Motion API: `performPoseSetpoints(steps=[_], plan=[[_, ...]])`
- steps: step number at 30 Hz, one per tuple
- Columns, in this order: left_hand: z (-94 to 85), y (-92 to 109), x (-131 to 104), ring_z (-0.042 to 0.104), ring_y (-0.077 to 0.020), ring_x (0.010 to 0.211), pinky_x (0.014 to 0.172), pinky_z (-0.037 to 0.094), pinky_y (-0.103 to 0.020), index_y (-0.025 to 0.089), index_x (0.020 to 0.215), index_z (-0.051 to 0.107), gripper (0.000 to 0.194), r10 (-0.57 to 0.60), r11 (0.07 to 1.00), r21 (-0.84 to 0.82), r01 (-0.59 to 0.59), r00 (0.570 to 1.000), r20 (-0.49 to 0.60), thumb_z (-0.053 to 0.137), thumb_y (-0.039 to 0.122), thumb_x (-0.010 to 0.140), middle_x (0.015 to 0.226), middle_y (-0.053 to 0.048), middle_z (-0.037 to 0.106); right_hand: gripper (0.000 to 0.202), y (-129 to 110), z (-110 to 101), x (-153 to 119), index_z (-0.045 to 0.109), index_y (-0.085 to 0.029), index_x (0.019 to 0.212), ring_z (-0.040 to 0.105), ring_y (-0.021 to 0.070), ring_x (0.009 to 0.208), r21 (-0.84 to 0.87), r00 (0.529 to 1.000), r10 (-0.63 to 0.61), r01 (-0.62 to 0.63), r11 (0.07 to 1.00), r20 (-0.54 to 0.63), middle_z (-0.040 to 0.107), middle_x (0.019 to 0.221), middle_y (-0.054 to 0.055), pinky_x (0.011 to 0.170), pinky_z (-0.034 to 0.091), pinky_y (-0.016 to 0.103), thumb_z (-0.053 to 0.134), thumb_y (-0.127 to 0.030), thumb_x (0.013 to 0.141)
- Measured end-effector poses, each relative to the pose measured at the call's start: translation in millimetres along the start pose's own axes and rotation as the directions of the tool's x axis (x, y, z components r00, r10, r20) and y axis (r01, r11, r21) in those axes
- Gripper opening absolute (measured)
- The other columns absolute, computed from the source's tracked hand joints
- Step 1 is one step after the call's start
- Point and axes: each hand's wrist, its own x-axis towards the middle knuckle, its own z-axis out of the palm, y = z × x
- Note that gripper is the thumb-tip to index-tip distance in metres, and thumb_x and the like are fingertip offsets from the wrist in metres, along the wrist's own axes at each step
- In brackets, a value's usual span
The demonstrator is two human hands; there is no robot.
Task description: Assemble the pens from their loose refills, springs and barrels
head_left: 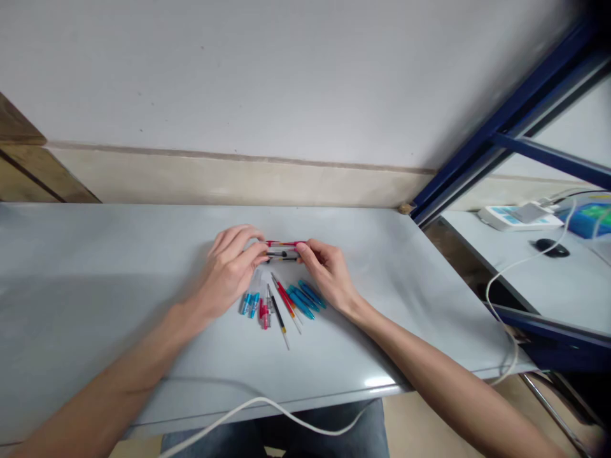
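My left hand (233,264) curls its fingers around the left ends of a few slim pens, and my right hand (329,270) pinches their right ends. Uppermost between the hands is a pinkish-red pen (282,243); black-ended pens (279,254) lie just below it. Fingers hide the ends. Nearer me on the table are blue pen barrels (303,301), red ink refills (287,300) and a black refill (278,315). To their left lie clear caps with blue parts (251,305) and red-and-clear caps (265,313).
The pale grey table (119,305) meets a wall (262,83) at the back. A blue metal frame (458,146) rises on the right. Beyond it are a white device (518,217) and a black mouse (552,247). A white cable (260,400) hangs across the front edge.
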Motion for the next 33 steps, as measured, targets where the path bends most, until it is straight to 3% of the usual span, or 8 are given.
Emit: performPoseSetpoints(steps=[3,6,8,13,18,22,28,33], plan=[[4.9,-0.5,-4.7,0.066,-0.0211,0.094,0.084,0.052,-0.036,0.018,0.109,0.064,0.013,-0.015,0.996,-0.084,0.02,0.997,0.07,0.053,0.021,0.102,0.1,-0.006,0.071,0.047,0.7,-0.7,0.3,0.056,-0.018,0.069,0.033,0.0111,0.057,-0.008,0.998,0.036,-0.036,0.999,0.042,0.039,0.061,-0.004,0.055,0.028,0.027,0.048,-0.05,0.103],[9.2,-1.9,-7.5,0.067,-0.02,0.092,0.08,0.051,-0.033,0.019,0.111,0.064,0.016,-0.051,0.99,-0.125,0.068,0.99,0.131,0.056,0.029,0.103,0.1,-0.005,0.071,0.028,0.7,-3.0,1.9,0.064,-0.018,0.091,0.046,0.0125,0.066,0.059,0.999,0.005,-0.007,0.998,0.038,0.056,0.076,-0.001,0.061,0.036,0.025,0.058,-0.044,0.099],[10.5,-2.4,-7.8,0.065,-0.0198,0.09,0.079,0.05,-0.033,0.019,0.105,0.066,0.016,-0.04,0.99,-0.131,0.059,0.989,0.14,0.054,0.029,0.104,0.095,-0.005,0.07,0.027,0.4,-4.5,3.0,0.065,-0.017,0.091,0.048,0.0133,0.069,0.05,0.999,-0.001,-0.002,0.999,0.055,0.059,0.079,0.0,0.063,0.037,0.025,0.06,-0.044,0.097],[10.3,-1.9,-5.8,0.061,-0.0201,0.09,0.082,0.048,-0.035,0.018,0.105,0.068,0.014,0.017,0.991,-0.134,-0.005,0.996,0.088,0.057,0.026,0.102,0.094,-0.005,0.069,0.052,-0.7,-9.2,5.9,0.051,-0.018,0.063,0.03,0.0112,0.056,-0.03,0.985,0.098,-0.095,0.995,0.144,0.035,0.058,-0.004,0.054,0.025,0.027,0.048,-0.052,0.101],[11.9,-7.7,-5.0,0.058,-0.0191,0.089,0.08,0.047,-0.034,0.017,0.106,0.069,0.017,-0.014,0.983,-0.18,0.032,0.995,0.102,0.054,0.024,0.103,0.095,-0.005,0.071,0.037,4.4,-13.9,9.9,0.063,-0.017,0.08,0.038,0.012,0.061,0.012,0.993,0.073,-0.074,0.997,0.091,0.045,0.066,-0.003,0.058,0.03,0.026,0.057,-0.049,0.098],[13.0,-13.8,-5.5,0.056,-0.0204,0.088,0.08,0.046,-0.035,0.017,0.101,0.07,0.016,-0.016,0.987,-0.158,0.034,0.994,0.112,0.057,0.026,0.102,0.093,-0.005,0.072,0.048,7.6,-15.5,10.9,0.055,-0.018,0.065,0.032,0.0111,0.057,-0.119,0.981,0.108,-0.089,0.989,0.161,0.038,0.058,-0.005,0.055,0.026,0.027,0.05,-0.05,0.101],[13.2,-18.8,-6.9,0.058,-0.0207,0.095,0.085,0.046,-0.036,0.019,0.11,0.07,0.017,-0.019,0.982,-0.184,0.05,0.985,0.17,0.057,0.027,0.102,0.1,-0.006,0.071,0.026,8.6,-27.9,16.3,0.066,-0.017,0.084,0.048,0.0135,0.068,-0.137,0.98,0.013,0.015,0.99,0.198,0.061,0.076,0.0,0.065,0.036,0.027,0.06,-0.037,0.099],[14.1,-21.1,-8.7,0.059,-0.0212,0.099,0.088,0.047,-0.037,0.021,0.111,0.071,0.017,-0.041,0.98,-0.182,0.077,0.98,0.194,0.057,0.024,0.101,0.103,-0.005,0.07,0.011,14.9,-36.8,19.9,0.069,-0.019,0.084,0.057,0.0181,0.085,-0.213,0.964,-0.082,0.139,0.967,0.255,0.06,0.093,0.005,0.081,0.046,0.033,0.07,-0.025,0.092]])
